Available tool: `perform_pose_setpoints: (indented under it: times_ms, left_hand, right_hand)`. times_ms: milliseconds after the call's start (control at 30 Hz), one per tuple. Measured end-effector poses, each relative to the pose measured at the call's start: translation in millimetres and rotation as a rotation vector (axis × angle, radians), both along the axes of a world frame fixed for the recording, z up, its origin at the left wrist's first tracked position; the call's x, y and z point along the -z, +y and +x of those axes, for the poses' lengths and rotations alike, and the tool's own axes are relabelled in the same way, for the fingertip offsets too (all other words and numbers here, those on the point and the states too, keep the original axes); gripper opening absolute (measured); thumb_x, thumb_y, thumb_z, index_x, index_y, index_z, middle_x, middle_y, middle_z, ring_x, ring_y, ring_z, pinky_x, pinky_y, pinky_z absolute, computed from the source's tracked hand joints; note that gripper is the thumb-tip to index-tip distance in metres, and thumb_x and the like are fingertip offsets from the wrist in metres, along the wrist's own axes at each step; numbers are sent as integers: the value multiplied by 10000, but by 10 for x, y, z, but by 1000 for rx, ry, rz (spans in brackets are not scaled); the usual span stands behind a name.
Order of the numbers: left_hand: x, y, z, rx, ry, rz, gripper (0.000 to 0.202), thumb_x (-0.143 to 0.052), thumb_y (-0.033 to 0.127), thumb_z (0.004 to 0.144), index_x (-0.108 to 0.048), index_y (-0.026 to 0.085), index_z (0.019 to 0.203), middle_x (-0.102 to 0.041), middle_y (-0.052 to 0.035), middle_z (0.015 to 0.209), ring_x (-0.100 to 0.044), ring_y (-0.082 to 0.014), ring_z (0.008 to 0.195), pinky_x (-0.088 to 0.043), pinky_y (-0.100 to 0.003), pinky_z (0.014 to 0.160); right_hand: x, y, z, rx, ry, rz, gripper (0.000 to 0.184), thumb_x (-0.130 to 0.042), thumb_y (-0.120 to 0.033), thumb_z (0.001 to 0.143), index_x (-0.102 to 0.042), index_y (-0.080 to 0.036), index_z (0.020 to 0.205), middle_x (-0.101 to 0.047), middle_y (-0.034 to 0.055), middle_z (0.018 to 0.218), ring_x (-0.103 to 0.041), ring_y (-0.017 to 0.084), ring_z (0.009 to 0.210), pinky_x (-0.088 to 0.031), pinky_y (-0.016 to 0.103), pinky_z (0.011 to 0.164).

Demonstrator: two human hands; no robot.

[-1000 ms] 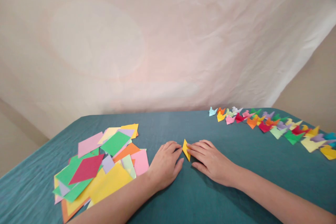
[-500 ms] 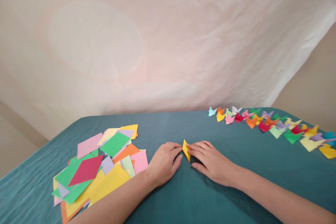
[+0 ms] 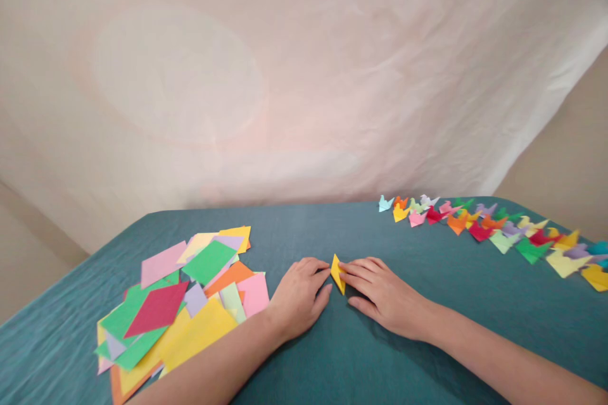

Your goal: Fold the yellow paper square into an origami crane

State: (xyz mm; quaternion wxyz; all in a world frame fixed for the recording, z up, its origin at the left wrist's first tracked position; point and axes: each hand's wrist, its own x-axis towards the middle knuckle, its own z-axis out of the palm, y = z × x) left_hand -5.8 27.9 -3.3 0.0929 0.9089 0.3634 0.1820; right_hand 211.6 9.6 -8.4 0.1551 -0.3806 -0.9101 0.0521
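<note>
The yellow paper [image 3: 337, 274] lies on the tabletop [image 3: 308, 380] between the two hands' fingers. The left hand [image 3: 299, 297] has its fingertips at the paper's left edge, contact hard to tell, thumb apart from them. The right hand [image 3: 387, 296] rests fingertips over the right side, thumb apart and off the paper.

**Matt Paper Ruled Over Cloth**

And there was the folded yellow piece [image 3: 337, 278]: paper, matt, sharply creased! Across to the loose sheets [image 3: 194, 300], smooth matt paper. The folded birds [image 3: 504, 240]? They were dull paper too! Beneath lay matt teal cloth [image 3: 304, 234]; behind, the pale backdrop [image 3: 308, 76] showed wrinkled fabric, slightly shiny at right.
</note>
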Motion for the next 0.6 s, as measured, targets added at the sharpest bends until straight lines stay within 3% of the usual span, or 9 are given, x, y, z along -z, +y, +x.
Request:
perform_pose_setpoints:
  times_ms: [300,600]
  left_hand:
    - [-5,-12,10,4,-12,-30,302,-418,242,892,-544,184,1160,-564,-67,1144,-496,-210,1065,-401,-383,954]
    - [0,-1,5,-2,-42,-46,305,-411,239,895,-547,194,1164,-574,-64,1136,-507,-208,1061,-409,-378,946]
  right_hand:
    - [1,-1,5,23,23,-34,360,-479,-362,886,-533,-191,1198,-536,80,1267,-444,233,1150,-339,426,977]
    - [32,11,16,-6,26,-1,436,-468,-348,892,-447,-201,1301,-501,79,1307,-436,239,1151,-355,430,970]
